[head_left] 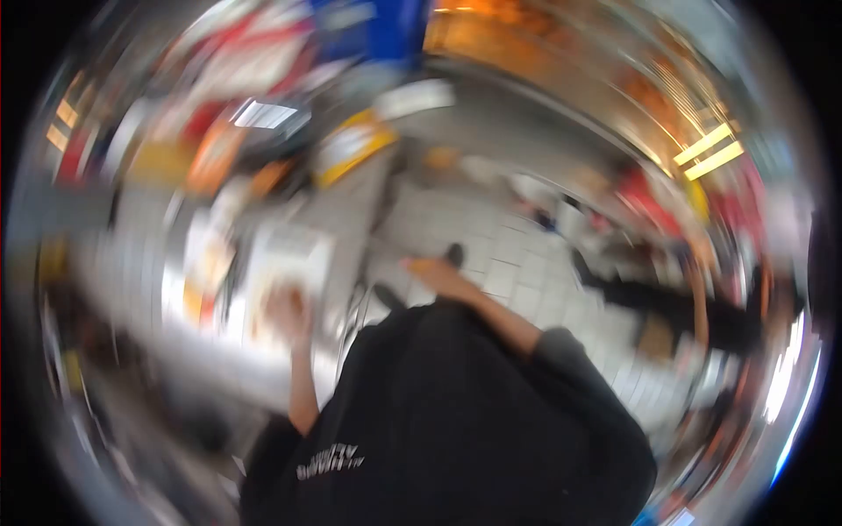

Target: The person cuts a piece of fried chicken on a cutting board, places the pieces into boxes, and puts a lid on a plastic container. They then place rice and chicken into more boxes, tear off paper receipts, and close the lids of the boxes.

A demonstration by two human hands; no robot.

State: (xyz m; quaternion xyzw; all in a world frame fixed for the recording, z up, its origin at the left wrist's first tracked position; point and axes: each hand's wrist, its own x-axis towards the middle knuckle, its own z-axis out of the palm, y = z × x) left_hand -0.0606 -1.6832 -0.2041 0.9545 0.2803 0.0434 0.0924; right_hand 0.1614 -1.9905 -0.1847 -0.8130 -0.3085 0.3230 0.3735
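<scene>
My left hand (pixel 288 314) is over a pale rectangular tray or board (pixel 303 250) on the counter at the left. Something brownish shows at its fingers, but blur hides what it is and whether the hand grips it. My right hand (pixel 438 276) hangs in front of my dark shirt, above the tiled floor and away from the counter. Its fingers are smeared by motion, and nothing can be made out in them.
A yellow-edged box (pixel 355 147) and blurred orange and black items stand farther along the counter. Pale floor tiles (pixel 504 250) run through the middle. At the right is another person in dark trousers (pixel 719 316), with bare arms. Orange-lit shelving (pixel 570 53) lies beyond.
</scene>
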